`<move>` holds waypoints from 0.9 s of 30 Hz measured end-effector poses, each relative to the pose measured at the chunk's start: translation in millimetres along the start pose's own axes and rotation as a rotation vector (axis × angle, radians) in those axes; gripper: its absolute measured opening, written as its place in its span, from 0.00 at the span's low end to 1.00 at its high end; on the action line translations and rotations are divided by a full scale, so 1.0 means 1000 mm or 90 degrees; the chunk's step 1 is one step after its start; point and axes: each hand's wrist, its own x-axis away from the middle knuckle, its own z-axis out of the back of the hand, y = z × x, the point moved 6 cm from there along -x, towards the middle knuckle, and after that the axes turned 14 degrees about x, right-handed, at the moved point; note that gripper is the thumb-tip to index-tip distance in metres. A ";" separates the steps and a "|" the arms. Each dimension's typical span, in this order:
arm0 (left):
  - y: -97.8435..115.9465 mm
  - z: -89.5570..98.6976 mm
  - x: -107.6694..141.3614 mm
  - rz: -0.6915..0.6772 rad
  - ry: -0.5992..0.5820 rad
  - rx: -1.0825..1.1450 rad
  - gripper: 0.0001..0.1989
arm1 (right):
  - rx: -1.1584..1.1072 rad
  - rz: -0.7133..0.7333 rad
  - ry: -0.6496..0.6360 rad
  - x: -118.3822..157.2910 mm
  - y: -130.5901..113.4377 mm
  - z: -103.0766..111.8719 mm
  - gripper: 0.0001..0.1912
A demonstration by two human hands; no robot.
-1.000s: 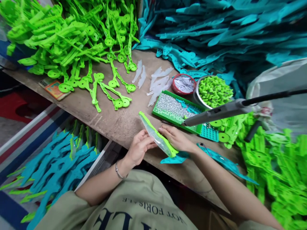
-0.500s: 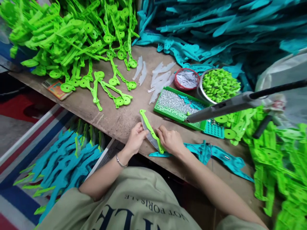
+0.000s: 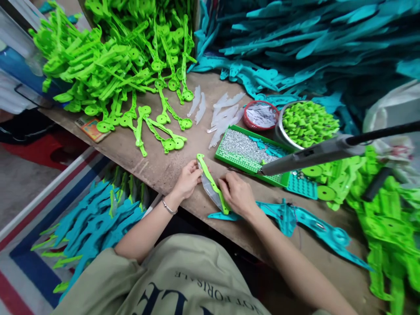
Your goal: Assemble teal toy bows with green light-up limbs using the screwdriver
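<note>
A bright green plastic strip (image 3: pixel 208 174) with a translucent blade-shaped piece (image 3: pixel 210 189) along its left edge is held over the front of the bench. My left hand (image 3: pixel 188 178) pinches this pair near its upper end. Farther down, my right hand (image 3: pixel 239 194) has curled fingers against the green side. Its fingertips are partly hidden. Just beyond the lower end of the strip lies a long teal bow-shaped part (image 3: pixel 285 215), partly covered by my right hand and forearm.
A green tray (image 3: pixel 220 153) of small metal screws sits ahead, with a grey power screwdriver (image 3: pixel 311 153) hanging over it. Behind are a red basket (image 3: pixel 261 115), a bowl of green pieces (image 3: pixel 310 124) and loose translucent blades (image 3: pixel 226 113). Piles of green parts (image 3: pixel 108 74) and teal parts (image 3: pixel 295 39) surround the bench.
My left fingers have shifted up toward the top end of the strip. My right hand stays at its lower part. The whole view has shifted slightly.
</note>
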 end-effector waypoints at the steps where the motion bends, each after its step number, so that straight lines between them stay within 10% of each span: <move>1: -0.001 0.001 0.000 -0.002 0.002 -0.003 0.15 | -0.051 0.008 0.030 -0.005 -0.002 0.003 0.14; 11: -0.006 0.005 -0.005 -0.062 0.007 0.005 0.13 | -0.184 0.011 0.078 -0.085 -0.036 -0.014 0.12; 19: -0.009 0.002 -0.006 -0.052 0.012 0.037 0.12 | -0.205 0.011 0.180 -0.090 -0.034 -0.018 0.04; 27: -0.003 0.002 0.000 -0.032 0.018 0.044 0.21 | -0.231 0.034 0.109 -0.090 -0.034 -0.011 0.11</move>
